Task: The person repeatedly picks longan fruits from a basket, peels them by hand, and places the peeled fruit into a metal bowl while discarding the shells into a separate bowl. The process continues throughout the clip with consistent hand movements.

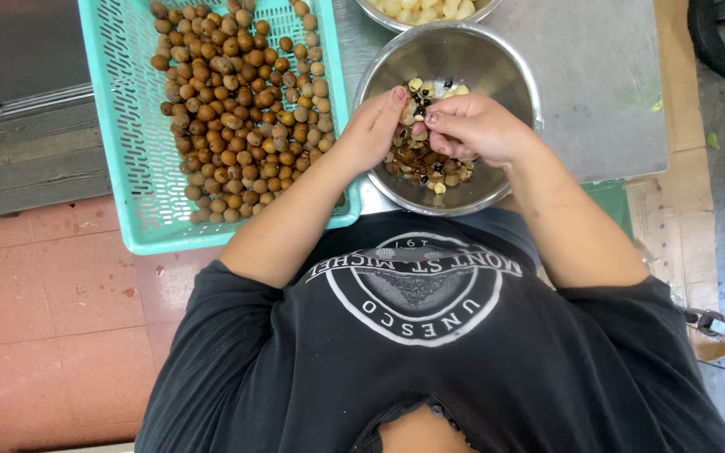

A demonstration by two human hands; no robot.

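Observation:
My left hand and my right hand meet over a steel bowl. Both pinch one small brown round fruit between the fingertips, its skin partly split. Inside the bowl lie brown peel scraps, dark seeds and a few pale peeled pieces. A teal plastic basket to the left holds several brown round fruits. My left wrist rests against the basket's right edge.
A second steel bowl with pale peeled fruit sits at the top edge. Both bowls stand on a grey metal surface. Red floor tiles lie at the left, cardboard at the right.

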